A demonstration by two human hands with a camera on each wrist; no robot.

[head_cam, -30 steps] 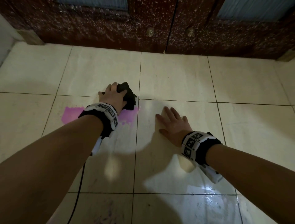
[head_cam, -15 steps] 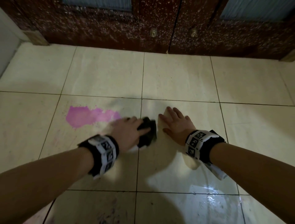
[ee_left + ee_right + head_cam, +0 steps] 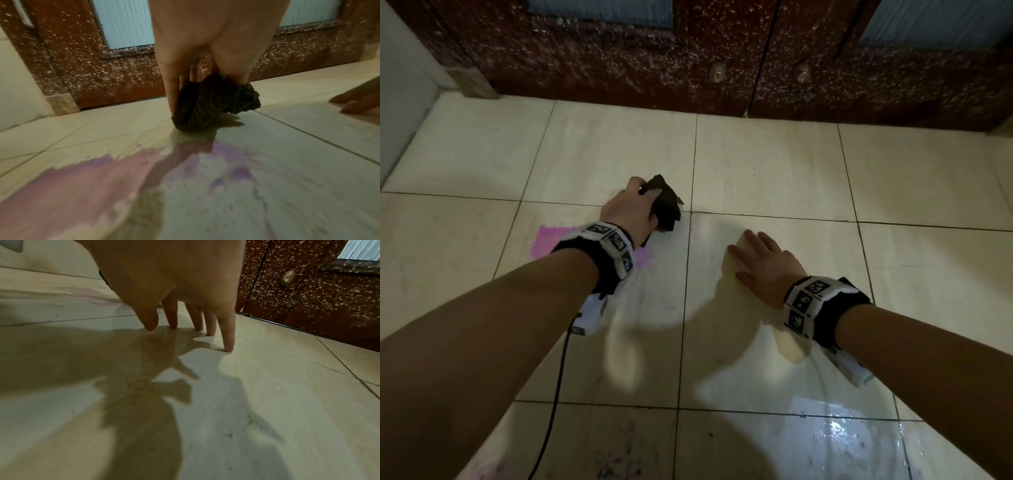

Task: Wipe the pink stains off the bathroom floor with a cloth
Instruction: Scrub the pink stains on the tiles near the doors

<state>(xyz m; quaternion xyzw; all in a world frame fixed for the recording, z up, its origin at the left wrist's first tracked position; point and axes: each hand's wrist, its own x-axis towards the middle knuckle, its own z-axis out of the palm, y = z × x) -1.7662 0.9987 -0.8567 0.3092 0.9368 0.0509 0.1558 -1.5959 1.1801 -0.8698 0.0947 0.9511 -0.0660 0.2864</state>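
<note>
- Left hand (image 3: pixel 630 212): fingers and thumb curled round a bunched dark cloth (image 3: pixel 666 209), pressing its lower end to the floor (image 3: pixel 756 164).
- Pink stain (image 3: pixel 86 175) lies behind those fingers, under the wrist, its near edge smeared thin.
- Right hand (image 3: pixel 767 265): fingers (image 3: pixel 228 331) spread and straight, tips on the tile, grasping nothing, to the right of the cloth.
- Speckled doors (image 3: pixel 722 51) stand beyond both sets of fingertips.
</note>
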